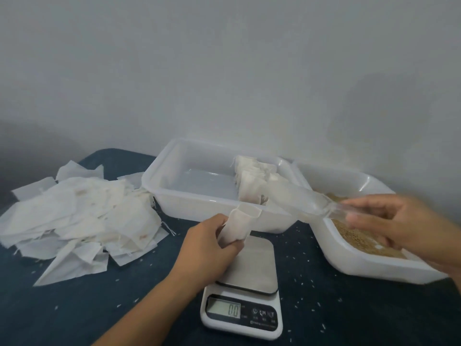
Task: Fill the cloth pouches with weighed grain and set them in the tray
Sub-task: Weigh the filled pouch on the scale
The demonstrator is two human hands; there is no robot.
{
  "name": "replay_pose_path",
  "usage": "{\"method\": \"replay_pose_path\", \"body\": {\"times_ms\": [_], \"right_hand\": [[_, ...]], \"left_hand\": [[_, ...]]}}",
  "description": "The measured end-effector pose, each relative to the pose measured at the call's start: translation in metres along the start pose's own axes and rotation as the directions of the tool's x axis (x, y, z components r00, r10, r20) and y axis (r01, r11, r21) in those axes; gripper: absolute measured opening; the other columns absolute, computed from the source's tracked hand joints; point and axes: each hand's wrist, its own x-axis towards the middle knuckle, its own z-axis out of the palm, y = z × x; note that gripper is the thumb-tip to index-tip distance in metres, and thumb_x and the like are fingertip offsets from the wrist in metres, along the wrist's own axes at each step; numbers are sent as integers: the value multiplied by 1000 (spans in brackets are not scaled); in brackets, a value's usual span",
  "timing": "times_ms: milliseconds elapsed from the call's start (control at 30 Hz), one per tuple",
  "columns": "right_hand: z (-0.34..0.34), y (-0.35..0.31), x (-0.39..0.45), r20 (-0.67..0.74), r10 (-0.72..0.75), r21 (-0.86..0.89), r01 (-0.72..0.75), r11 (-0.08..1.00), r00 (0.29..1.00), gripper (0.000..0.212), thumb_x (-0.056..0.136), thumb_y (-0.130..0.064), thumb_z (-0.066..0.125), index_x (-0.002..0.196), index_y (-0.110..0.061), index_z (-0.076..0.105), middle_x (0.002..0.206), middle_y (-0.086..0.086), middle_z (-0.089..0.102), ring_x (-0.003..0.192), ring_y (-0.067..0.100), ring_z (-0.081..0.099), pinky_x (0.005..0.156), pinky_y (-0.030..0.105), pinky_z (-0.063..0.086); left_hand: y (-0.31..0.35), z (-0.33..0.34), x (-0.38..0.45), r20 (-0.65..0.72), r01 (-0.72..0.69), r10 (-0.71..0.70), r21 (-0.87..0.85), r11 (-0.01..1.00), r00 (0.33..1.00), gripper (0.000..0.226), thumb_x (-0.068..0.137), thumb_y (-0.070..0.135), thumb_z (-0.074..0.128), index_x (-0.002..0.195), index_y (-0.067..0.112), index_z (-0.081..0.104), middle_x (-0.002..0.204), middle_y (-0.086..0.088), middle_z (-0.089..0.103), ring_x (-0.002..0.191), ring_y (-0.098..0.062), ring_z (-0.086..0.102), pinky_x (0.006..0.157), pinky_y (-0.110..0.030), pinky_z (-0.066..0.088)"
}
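A thin white cloth pouch [239, 224], mouth open and upward, is pinched in the left hand [207, 248] above the steel-topped scale [245, 290]. The right hand [399, 221] holds a clear plastic scoop [299, 198], blurred, its grip curled round the handle. Filled pouches [252, 178] stand in the white tray [174, 193] on the dark blue counter [74, 308].

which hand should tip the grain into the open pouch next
The right hand: it grips the clear scoop, whose front end points toward the pouch. The left hand holds that pouch open above the scale.
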Motion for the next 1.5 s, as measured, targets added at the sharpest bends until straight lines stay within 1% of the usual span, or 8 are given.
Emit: {"method": "replay_pose_path", "body": {"times_ms": [100, 367, 600, 767, 1067, 1233, 1367, 1500], "right_hand": [[-4, -23, -10, 75, -32, -84, 39, 996, 997, 31, 60, -49, 78, 90, -51, 81, 51, -11, 59, 42, 1, 43, 43, 12, 39], [-18, -61, -9, 136, -65, -316, 105, 943, 989, 28, 61, -51, 81, 88, -55, 80, 74, -17, 76, 57, -6, 66, 52, 2, 43], [-23, -80, 4, 186, -97, -595, 190, 781, 978, 37, 57, -78, 68, 94, -74, 67, 84, -34, 73, 77, -12, 67, 69, 23, 53], [-21, -97, 7, 236, -180, -678, 294, 674, 955, 35, 59, -83, 64, 94, -80, 61, 80, -43, 67, 77, -16, 63, 57, 14, 47], [-33, -95, 7, 123, -194, -760, 218, 612, 973, 42, 57, -98, 53, 96, -82, 58, 76, -44, 65, 68, -14, 63, 56, 33, 60], [-41, -60, -3, 75, -119, -590, 141, 795, 990, 61, 51, -100, 63, 99, -63, 71, 74, -22, 73, 58, 0, 66, 59, 29, 56], [-7, -14, -2, 86, -27, -271, 49, 961, 996, 57, 51, -77, 80, 87, -33, 77, 56, -8, 56, 43, 6, 43, 43, 16, 39], [60, 21, 12, 94, -67, -4, 67, 998, 993, 45, 65, -59, 90, 82, -26, 64, 87, -10, 74, 56, 5, 56, 49, 18, 44]], "left_hand": [[-1, -1, 0, 1, 5, -5, 10, 1000, 1000, 22, 84, 38, 78, 83, 35, 57, 76, 21, 65, 79, 10, 57, 61, -11, 41], [0, 0, -1, 21, -36, 34, 64, 997, 999, 25, 85, 35, 75, 78, 40, 51, 75, 19, 60, 77, 9, 55, 57, -13, 35], [-1, 3, -3, 34, -52, 50, 60, 997, 998, 17, 84, 33, 73, 98, 37, 65, 88, 19, 67, 83, 3, 60, 63, -12, 35], [-2, 2, -2, 34, -44, 42, 49, 998, 999, 15, 84, 33, 73, 96, 36, 65, 88, 18, 66, 81, 1, 59, 62, -13, 36], [-1, 2, -2, 45, -43, 41, 28, 999, 998, 13, 84, 34, 73, 89, 38, 62, 78, 20, 64, 75, 5, 58, 57, -11, 34], [-1, 0, -2, 37, -25, 25, -11, 1000, 999, 14, 84, 37, 74, 89, 35, 61, 76, 17, 64, 75, 5, 58, 56, -12, 36], [-1, 0, -1, 44, -9, 11, -38, 999, 999, 18, 84, 42, 75, 87, 34, 60, 78, 18, 65, 78, 5, 59, 57, -12, 40], [-1, 1, -1, 72, -22, 28, -92, 996, 997, 19, 82, 42, 78, 89, 37, 62, 87, 31, 64, 80, 7, 60, 62, -8, 41]]}}
